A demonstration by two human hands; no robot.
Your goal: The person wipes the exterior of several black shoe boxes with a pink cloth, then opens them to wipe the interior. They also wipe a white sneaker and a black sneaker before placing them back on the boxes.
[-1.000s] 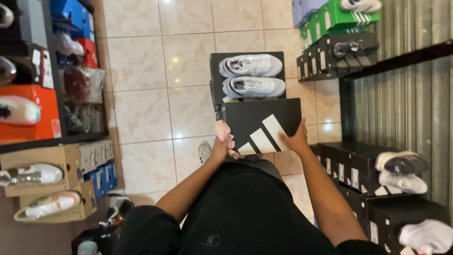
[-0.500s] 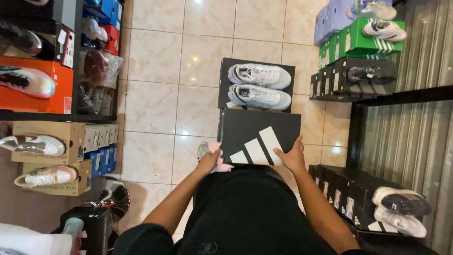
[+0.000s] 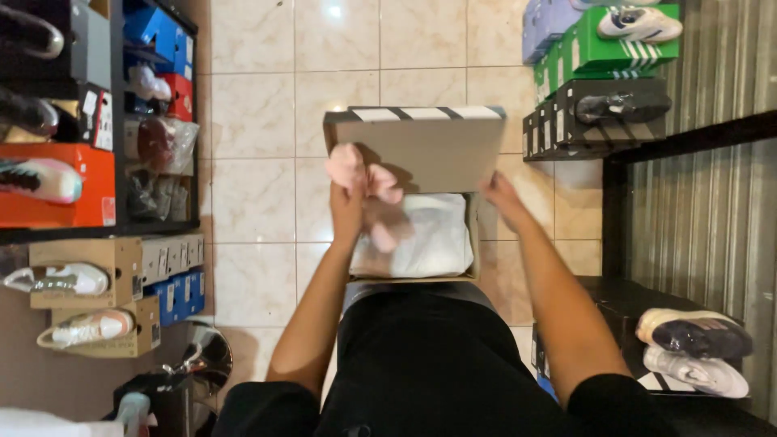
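A shoebox [image 3: 413, 279] rests on my lap with its lid [image 3: 421, 150] swung up, showing the lid's brown cardboard inside. White wrapping paper [image 3: 433, 239] fills the box and hides what lies under it. My left hand [image 3: 346, 212] is at the box's left side, by the lid's lower left corner. It holds a soft pink item [image 3: 350, 166], which is blurred. My right hand [image 3: 500, 198] grips the right side of the box where the lid meets it.
Shelves on the left hold an orange box [image 3: 48, 190], brown boxes with pale shoes [image 3: 77, 279] and blue boxes. On the right stand green [image 3: 615, 48] and black boxes [image 3: 599, 113] and a black shelf with shoes [image 3: 696, 348]. A tiled floor [image 3: 259, 194] lies ahead.
The black striped lid was shut; now it is swung open, showing white paper inside. The raised lid now hides the pair of grey shoes behind the box.
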